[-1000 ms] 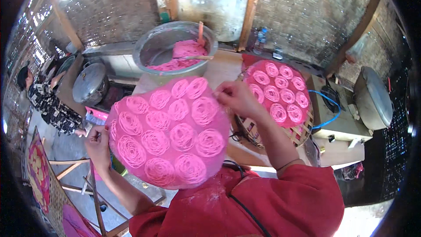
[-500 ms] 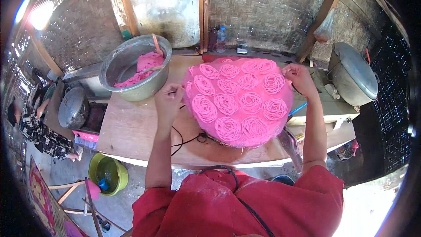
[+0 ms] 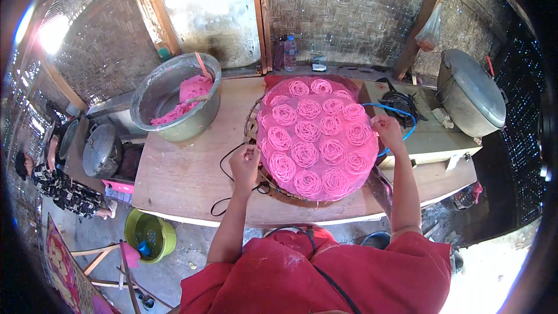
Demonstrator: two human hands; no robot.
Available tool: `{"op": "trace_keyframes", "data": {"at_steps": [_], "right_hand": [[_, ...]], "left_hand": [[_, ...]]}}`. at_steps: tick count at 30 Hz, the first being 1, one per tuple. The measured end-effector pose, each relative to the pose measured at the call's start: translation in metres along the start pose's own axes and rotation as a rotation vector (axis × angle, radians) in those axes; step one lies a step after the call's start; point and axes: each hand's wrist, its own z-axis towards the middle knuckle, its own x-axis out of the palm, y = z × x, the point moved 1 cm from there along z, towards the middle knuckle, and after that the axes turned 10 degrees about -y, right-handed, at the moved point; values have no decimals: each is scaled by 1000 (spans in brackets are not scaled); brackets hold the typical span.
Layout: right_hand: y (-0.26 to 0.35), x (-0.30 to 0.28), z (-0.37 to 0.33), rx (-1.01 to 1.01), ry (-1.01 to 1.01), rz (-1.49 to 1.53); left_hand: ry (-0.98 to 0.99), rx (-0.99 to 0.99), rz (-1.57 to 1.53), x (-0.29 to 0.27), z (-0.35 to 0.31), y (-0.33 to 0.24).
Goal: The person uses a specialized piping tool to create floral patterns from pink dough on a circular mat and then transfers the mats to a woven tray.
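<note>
Rows of pink coiled noodle nests (image 3: 304,154) lie on a pink mesh cloth (image 3: 318,139) in front of me. Beneath the cloth, the rim of a round woven tray (image 3: 251,125) shows along the left side. My left hand (image 3: 244,167) is closed in a pinch at the cloth's near left edge. At the right edge, my right hand (image 3: 388,132) pinches the mesh between thumb and fingers. The cloth hides most of the tray.
A large metal basin (image 3: 185,130) with pink dough stands at the table's (image 3: 168,171) back left. On the right are a stove (image 3: 401,104) with a blue hose (image 3: 414,127) and a big lidded pot (image 3: 474,96). A black cord (image 3: 224,168) lies by my left hand. Another person (image 3: 61,183) is far left.
The mesh cloth with its nests has come down flatter over the round tray, uncovering the stove burner. My left hand has moved nearer and right, my right hand lower.
</note>
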Motion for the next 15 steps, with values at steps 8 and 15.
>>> {"op": "trace_keyframes", "data": {"at_steps": [8, 15], "right_hand": [[-29, -2, -4, 34, -38, -182], [-25, -5, -16, -59, -243, -540]], "left_hand": [[66, -193, -42, -7, -4, 7], [34, 106, 274, -34, 14, 3]]}}
